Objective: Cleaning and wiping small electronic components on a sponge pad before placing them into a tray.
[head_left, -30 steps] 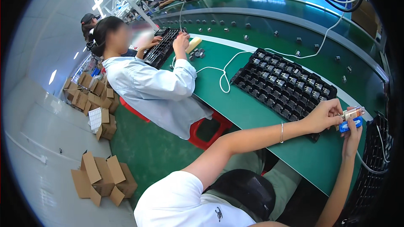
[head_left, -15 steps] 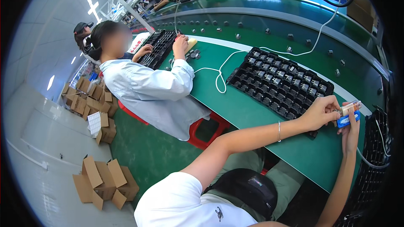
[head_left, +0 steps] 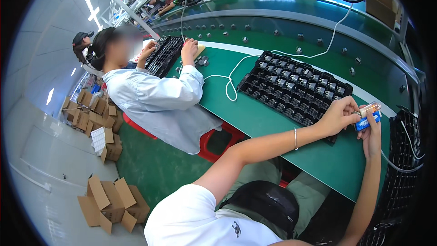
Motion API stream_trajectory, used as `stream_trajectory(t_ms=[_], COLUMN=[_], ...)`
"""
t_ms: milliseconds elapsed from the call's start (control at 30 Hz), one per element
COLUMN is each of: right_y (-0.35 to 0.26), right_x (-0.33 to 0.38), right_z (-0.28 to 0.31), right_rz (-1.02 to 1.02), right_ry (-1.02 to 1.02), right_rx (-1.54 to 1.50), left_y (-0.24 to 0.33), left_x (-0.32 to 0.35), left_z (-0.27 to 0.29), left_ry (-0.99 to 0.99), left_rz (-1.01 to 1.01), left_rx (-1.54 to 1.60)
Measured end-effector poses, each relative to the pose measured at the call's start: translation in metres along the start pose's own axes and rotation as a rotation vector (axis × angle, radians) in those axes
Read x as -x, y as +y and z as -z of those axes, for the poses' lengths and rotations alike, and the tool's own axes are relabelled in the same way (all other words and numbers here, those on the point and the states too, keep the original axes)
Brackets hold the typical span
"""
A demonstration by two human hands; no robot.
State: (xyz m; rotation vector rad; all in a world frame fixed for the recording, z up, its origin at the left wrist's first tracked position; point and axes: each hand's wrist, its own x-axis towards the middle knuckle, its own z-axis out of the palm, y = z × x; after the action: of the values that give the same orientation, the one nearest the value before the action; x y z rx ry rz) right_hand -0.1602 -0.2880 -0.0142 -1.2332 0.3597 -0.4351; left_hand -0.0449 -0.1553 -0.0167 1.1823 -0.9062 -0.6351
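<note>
My right hand is closed around a small blue block with a clear, orange-lit top piece. Against the left end of that block, my left hand has its thumb and fingers pinched together. Whatever lies between those fingertips is too small to make out. Both hands are above the right end of the green table. Left of them lies a black compartment tray. Its far rows hold several small grey parts with metal prongs, while the near rows show bare pockets.
A co-worker sits at my left with another black tray. A white cable crosses the table. Beyond it, small parts lie spaced along a green conveyor. More black trays stand at the right; open cartons are on the floor.
The whole view has shifted slightly. My hands remain together at the blue block, with the left fingers still pinched at its end. The co-worker's left hand has risen from their tray.
</note>
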Motion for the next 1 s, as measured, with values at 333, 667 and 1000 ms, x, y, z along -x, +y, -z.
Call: stream_trajectory(t_ms=[333, 667, 1000], right_y=[0.002, -0.019, -0.017], right_x=[0.002, 0.0, 0.001], right_z=[0.0, 0.022, 0.012], right_rz=[0.003, 0.391, 0.367], right_ry=[-0.085, 0.397, 0.422], right_rx=[-0.055, 1.024, 1.134], left_y=[-0.006, 0.05, 0.035], left_x=[-0.002, -0.035, -0.02], left_z=[0.011, 0.136, 0.192], left_ry=[0.038, 0.458, 0.615], left_rz=[-0.163, 0.072, 0.272], left_rx=[-0.159, -1.589, -1.666])
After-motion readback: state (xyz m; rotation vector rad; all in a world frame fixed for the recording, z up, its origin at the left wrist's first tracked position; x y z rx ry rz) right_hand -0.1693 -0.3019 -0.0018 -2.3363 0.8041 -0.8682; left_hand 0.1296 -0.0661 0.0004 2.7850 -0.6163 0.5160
